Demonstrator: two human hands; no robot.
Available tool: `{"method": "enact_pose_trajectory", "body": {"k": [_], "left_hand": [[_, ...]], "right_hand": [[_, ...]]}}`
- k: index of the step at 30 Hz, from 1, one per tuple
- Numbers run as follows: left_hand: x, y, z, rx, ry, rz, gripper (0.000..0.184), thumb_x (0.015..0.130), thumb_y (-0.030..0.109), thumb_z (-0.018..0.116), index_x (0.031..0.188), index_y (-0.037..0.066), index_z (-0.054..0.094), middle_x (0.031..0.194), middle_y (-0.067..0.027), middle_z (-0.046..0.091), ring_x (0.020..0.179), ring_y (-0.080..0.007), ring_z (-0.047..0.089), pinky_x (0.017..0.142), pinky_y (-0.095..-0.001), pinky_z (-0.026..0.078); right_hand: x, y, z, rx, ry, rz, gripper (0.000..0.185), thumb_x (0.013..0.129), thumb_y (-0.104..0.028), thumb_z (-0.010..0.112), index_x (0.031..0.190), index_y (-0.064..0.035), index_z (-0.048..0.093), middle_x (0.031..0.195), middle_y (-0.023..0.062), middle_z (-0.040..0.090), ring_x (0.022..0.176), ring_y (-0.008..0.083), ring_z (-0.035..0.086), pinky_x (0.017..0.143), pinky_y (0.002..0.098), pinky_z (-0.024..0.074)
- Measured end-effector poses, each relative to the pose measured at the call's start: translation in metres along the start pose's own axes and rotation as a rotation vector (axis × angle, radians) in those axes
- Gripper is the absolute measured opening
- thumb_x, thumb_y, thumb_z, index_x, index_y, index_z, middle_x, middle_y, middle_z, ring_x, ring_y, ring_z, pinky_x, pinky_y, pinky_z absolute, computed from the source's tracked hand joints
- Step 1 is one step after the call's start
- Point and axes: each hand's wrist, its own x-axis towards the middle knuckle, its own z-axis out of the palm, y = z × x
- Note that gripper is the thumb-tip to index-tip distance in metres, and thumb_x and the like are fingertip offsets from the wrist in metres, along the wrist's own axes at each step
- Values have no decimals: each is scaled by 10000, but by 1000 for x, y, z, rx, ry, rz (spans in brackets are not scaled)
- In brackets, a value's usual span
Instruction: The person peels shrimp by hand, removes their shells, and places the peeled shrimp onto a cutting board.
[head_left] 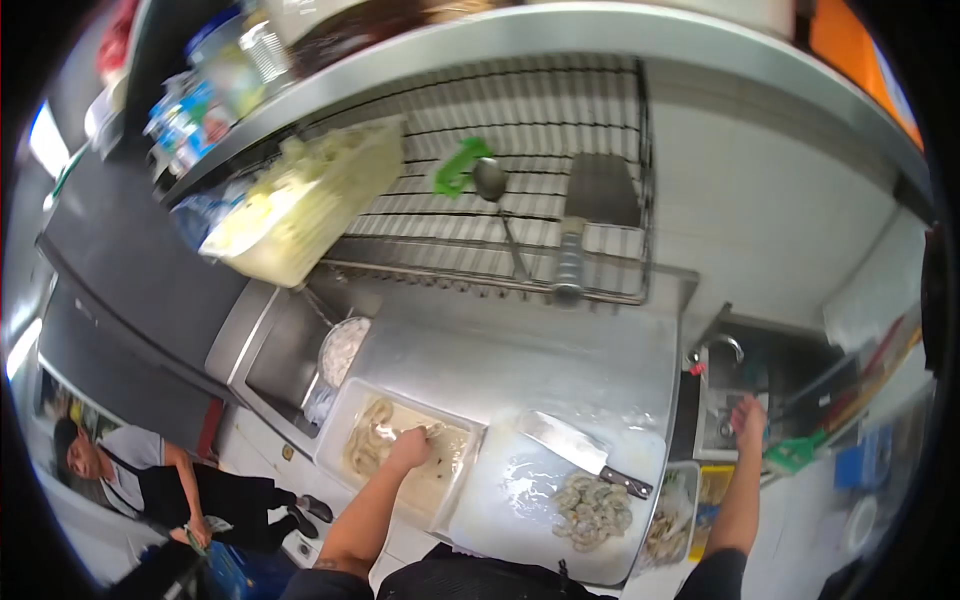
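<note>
My left hand (411, 447) is closed over the white tub (330, 440) of cloudy liquid; a small pale piece shows at its fingers, too small to name. Peeled shrimp (368, 440) lie in the tub's left part. On the white cutting board (500, 500) rest a cleaver (565, 440) with a dark handle and a pile of shrimp (592, 512). My right hand (748, 415) is raised at the right, near the small sink (715, 400) and its faucet (722, 345); its fingers are too blurred to read.
A wire rack (420, 235) above the counter holds a spatula (570, 250), a spoon (490, 180) and a pale container (300, 240). A strainer (343, 350) sits by the left sink (285, 350). Right of the board stands a shrimp container (672, 520). Another person (180, 490) is at lower left.
</note>
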Motion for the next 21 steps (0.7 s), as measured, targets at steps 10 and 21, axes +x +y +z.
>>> {"method": "enact_pose_trajectory", "body": {"k": [10,21], "left_hand": [[-16,-24,-55,-481,403,413,204,778,-16,608,982,-23,618,986,-184,580,894,-318,584,712,-372,493],[-102,148,-62,-1317,-220,663,171,790,-2,690,939,2,606,928,-60,601,780,-118,565,684,-249,477]], "right_hand": [[-259,5,16,-336,160,-462,146,885,-133,612,996,-46,647,816,50,648,694,135,603,635,269,493],[-509,40,190,-286,-404,-813,278,871,-95,610,1146,-51,624,1034,100,642,969,194,601,770,286,496]]}}
